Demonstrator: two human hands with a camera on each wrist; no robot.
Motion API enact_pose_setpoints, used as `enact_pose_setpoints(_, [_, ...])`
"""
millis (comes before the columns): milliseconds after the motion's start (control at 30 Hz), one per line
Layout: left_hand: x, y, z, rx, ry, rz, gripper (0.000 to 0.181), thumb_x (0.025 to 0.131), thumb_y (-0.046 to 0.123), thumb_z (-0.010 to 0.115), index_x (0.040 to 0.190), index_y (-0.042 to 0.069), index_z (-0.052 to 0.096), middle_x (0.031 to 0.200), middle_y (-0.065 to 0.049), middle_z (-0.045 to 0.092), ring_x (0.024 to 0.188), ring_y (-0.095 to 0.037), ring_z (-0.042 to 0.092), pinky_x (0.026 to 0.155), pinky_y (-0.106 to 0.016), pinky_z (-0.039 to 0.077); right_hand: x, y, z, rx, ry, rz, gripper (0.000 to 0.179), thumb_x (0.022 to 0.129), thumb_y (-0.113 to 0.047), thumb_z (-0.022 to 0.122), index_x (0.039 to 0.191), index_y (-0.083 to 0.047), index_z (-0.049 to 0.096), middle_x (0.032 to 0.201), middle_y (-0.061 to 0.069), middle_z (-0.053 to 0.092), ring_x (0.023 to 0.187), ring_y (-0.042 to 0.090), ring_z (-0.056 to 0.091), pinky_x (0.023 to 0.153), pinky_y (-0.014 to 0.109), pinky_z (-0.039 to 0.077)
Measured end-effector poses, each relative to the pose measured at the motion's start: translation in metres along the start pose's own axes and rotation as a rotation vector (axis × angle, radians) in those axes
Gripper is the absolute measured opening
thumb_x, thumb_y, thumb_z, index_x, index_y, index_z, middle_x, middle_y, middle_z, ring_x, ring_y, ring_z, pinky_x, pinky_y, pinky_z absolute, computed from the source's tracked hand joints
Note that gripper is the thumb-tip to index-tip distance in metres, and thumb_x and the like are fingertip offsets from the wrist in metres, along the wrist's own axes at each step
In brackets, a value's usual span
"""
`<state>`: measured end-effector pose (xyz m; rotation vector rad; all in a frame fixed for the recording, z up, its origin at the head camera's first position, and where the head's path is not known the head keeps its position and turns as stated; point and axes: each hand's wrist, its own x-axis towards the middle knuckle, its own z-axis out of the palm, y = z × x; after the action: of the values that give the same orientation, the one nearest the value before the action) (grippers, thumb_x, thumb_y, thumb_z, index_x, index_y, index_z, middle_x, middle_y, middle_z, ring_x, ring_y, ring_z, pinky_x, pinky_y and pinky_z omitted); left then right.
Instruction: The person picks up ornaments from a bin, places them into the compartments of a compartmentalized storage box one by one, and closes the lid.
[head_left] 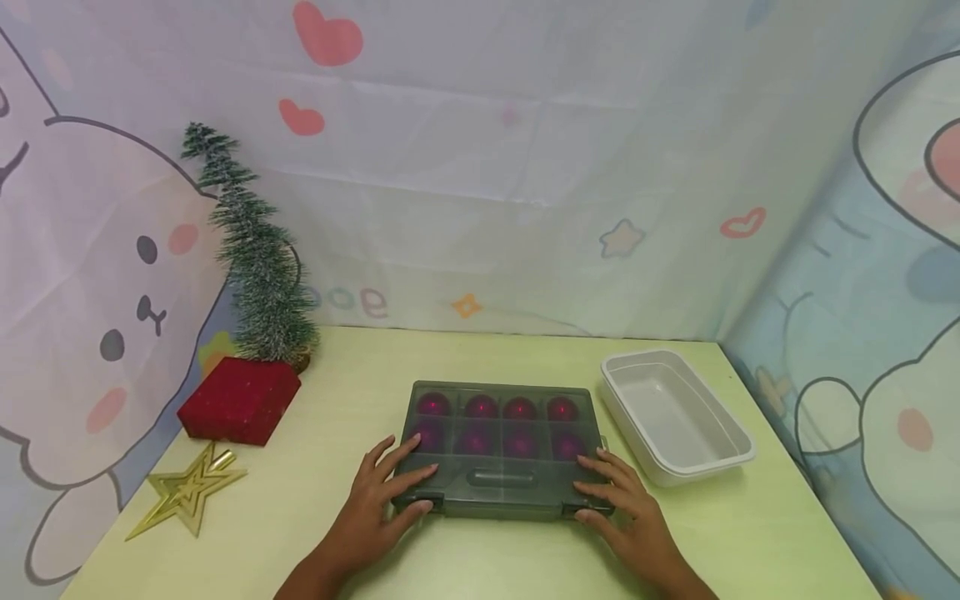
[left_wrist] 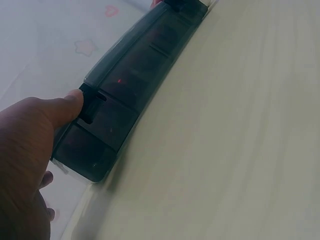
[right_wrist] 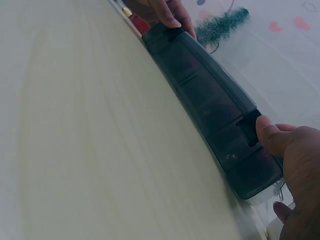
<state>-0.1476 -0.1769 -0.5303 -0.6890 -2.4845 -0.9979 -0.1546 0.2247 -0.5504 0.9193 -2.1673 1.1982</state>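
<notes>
A dark translucent storage case (head_left: 504, 473) lies closed on the table, with several shiny red balls (head_left: 482, 406) showing through its lid in two rows. My left hand (head_left: 367, 512) grips its front left corner: fingers spread over the lid and left side, thumb on the left latch (left_wrist: 92, 105). At the front right corner my right hand (head_left: 630, 517) holds it likewise, its thumb against the right latch (right_wrist: 250, 129). Both wrist views show the case's front face, with the thumbs on the latches; most of the other fingers are hidden there.
A white plastic tub (head_left: 675, 417) stands right of the case. To the left are a small green artificial tree (head_left: 258, 258), a red box (head_left: 240, 400) and a gold star topper (head_left: 187, 490). Printed cloth (head_left: 525, 167) hangs behind and beside the table (head_left: 352, 367).
</notes>
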Motion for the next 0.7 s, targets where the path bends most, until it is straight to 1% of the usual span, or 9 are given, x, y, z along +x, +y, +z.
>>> enact_pose_setpoints(67, [0.0006,-0.0004,0.0,0.001,-0.001,-0.001,0.046,0.096,0.022,0.084,0.142,0.025,0.076,0.167,-0.013,0.054,0.152,-0.057,0.037,0.11,-0.085,0.038,0.0004,0.0007,-0.0002,-0.006,0.004,-0.001,0.051,0.077,0.009,0.09,0.125,-0.005,0.079,0.15,0.018,0.067,0.161,0.013,0.041,0.128,0.012,0.028])
enact_pose_setpoints(200, [0.0021,-0.0028,-0.0002,0.006,-0.007,0.001,0.047,0.096,0.022,0.084,0.142,0.024,0.076,0.168,-0.014,0.053,0.153,-0.058,0.037,0.111,-0.084,0.037,0.0012,0.0027,-0.0006,-0.021,0.008,0.031,0.05,0.077,0.007,0.091,0.124,-0.007,0.08,0.148,0.02,0.067,0.162,0.01,0.04,0.129,0.013,0.029])
enact_pose_setpoints(267, [0.0028,-0.0041,-0.0003,0.015,-0.007,0.006,0.047,0.096,0.022,0.084,0.142,0.024,0.076,0.168,-0.015,0.053,0.153,-0.058,0.037,0.112,-0.084,0.037,0.0032,0.0032,-0.0003,-0.03,0.019,0.015,0.05,0.076,0.008,0.091,0.123,-0.006,0.08,0.147,0.021,0.068,0.161,0.011,0.041,0.129,0.014,0.031])
enact_pose_setpoints(433, [0.0032,-0.0063,-0.0002,0.025,-0.004,0.01,0.048,0.094,0.022,0.085,0.142,0.023,0.076,0.168,-0.015,0.053,0.153,-0.058,0.038,0.112,-0.084,0.038,0.0066,0.003,-0.0001,-0.021,0.03,-0.026,0.052,0.073,0.01,0.091,0.122,-0.002,0.08,0.149,0.017,0.068,0.161,0.012,0.042,0.128,0.014,0.031])
enact_pose_setpoints(567, [0.0032,-0.0065,0.0003,0.033,-0.009,0.002,0.055,0.096,0.024,0.084,0.148,0.02,0.071,0.17,-0.016,0.049,0.155,-0.059,0.036,0.113,-0.084,0.037,0.0057,0.0024,-0.0014,-0.024,0.028,0.006,0.052,0.073,0.009,0.092,0.122,-0.004,0.08,0.15,0.015,0.068,0.161,0.01,0.042,0.128,0.014,0.032])
enact_pose_setpoints(700, [0.0003,-0.006,0.0005,0.053,-0.019,-0.022,0.061,0.097,0.029,0.083,0.154,0.017,0.065,0.173,-0.016,0.045,0.156,-0.061,0.034,0.114,-0.084,0.035,0.0027,0.0047,-0.0008,-0.023,0.032,-0.012,0.054,0.071,0.01,0.092,0.122,-0.003,0.081,0.151,0.014,0.068,0.161,0.01,0.042,0.127,0.013,0.032])
